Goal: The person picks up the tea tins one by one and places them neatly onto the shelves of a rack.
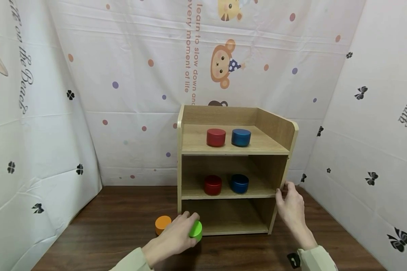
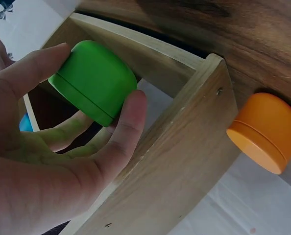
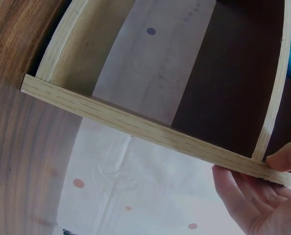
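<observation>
My left hand (image 1: 178,235) pinches a green round tin (image 2: 94,81) between thumb and fingers, in front of the lowest opening of a wooden shelf (image 1: 235,153). Left of the shelf, an orange tin (image 1: 162,224) rests on the table behind that hand. With thumb and fingers on either side, my right hand (image 1: 291,207) grips the front edge of the shelf's right side panel (image 3: 135,129). A red tin (image 1: 216,137) and a blue tin (image 1: 241,137) stand on the top board. Another red tin (image 1: 212,185) and dark blue tin (image 1: 239,183) sit on the middle board.
The shelf stands on a dark brown wooden table (image 1: 129,210). Printed white cloth (image 1: 132,94) hangs behind it and along both sides. A small black object (image 1: 293,259) shows by the right sleeve.
</observation>
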The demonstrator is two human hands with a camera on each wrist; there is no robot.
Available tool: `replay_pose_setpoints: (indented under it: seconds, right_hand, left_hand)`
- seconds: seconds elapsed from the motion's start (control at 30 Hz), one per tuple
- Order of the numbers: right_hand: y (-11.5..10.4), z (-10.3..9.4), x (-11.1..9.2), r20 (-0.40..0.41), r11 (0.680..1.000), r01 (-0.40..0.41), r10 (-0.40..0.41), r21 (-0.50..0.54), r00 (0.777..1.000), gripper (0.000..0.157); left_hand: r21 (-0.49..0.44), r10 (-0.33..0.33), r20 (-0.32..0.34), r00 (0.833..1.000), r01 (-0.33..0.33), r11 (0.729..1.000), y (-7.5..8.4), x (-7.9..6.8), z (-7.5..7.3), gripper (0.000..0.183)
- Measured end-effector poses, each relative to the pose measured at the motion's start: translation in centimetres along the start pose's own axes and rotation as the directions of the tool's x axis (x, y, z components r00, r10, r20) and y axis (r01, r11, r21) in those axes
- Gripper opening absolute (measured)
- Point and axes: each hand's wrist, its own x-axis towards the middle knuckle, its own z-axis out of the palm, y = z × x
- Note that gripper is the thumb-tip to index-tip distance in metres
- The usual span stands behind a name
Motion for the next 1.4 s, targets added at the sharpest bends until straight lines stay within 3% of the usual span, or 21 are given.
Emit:
replay_pose_setpoints:
  seconds: [0.23,0.57,0.8,1.4]
  right_hand:
    - [0.0,-0.1,0.0,-0.009,1.000,0.006,-0.006,-0.002,1.000,0.018]
    - [0.1,0.0,-0.1,-0.004,1.000,0.000,0.000,0.001,1.000,0.019]
    - [0.1,0.1,0.0,-0.002,1.000,0.000,0.000,0.003,1.000,0.019]
    - [-0.2,-0.2,-0.1,0.003,1.000,-0.004,0.004,-0.003,1.000,0.019]
  left_hand:
    - [0.006,-0.016,-0.028,0.999,0.016,1.000,0.6,1.0,0.3,0.046]
    - [0.010,-0.038,-0.014,0.999,0.038,0.999,1.4,2.6,1.1,0.047]
    - [-0.027,-0.078,-0.016,0.997,0.078,0.997,1.5,3.8,1.5,0.047]
    - [-0.097,-0.081,-0.027,0.996,0.078,0.992,1.5,6.0,3.1,0.050]
